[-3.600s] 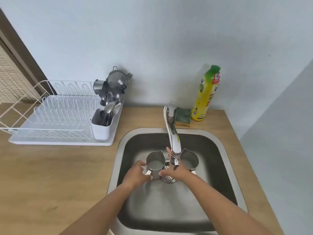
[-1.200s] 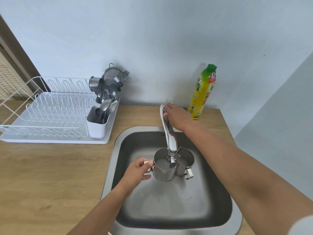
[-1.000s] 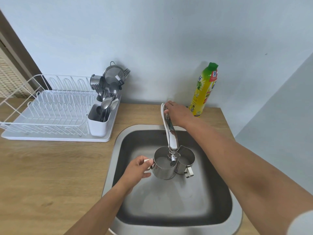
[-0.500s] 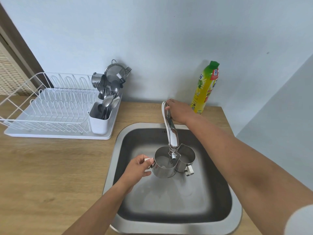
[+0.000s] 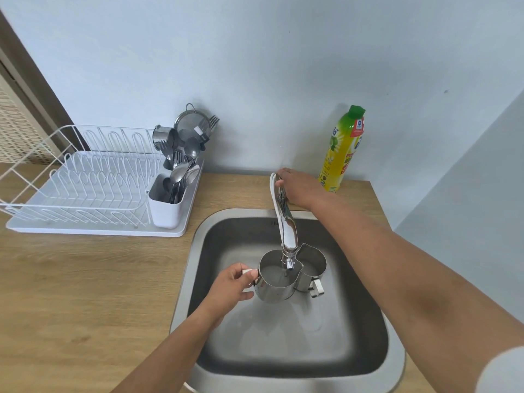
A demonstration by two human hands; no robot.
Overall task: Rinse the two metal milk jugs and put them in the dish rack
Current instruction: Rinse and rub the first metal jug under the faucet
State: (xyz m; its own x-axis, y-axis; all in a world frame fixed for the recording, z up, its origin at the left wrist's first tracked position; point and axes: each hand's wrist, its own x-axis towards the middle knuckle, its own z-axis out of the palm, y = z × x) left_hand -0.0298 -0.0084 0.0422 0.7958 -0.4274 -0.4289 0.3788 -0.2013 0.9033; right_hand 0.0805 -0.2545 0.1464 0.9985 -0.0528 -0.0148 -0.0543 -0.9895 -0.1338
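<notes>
Down in the sink (image 5: 198, 251), left jug (image 5: 273, 286) and right jug (image 5: 313, 272) at the tap spout (image 5: 289, 234)!
Left hand (image 5: 231, 287) clamps the left jug's handle, jugs side by side; right hand (image 5: 297, 190) grips the tap lever (image 5: 280, 195).

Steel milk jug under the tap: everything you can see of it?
Shiny round stainless-steel milk jug, upright in the steel sink, mouth open directly under the chrome tap spout. Pour lip points right toward the second steel jug close beside. The left hand grips its flat handle on the left side. Contents unclear.
</notes>
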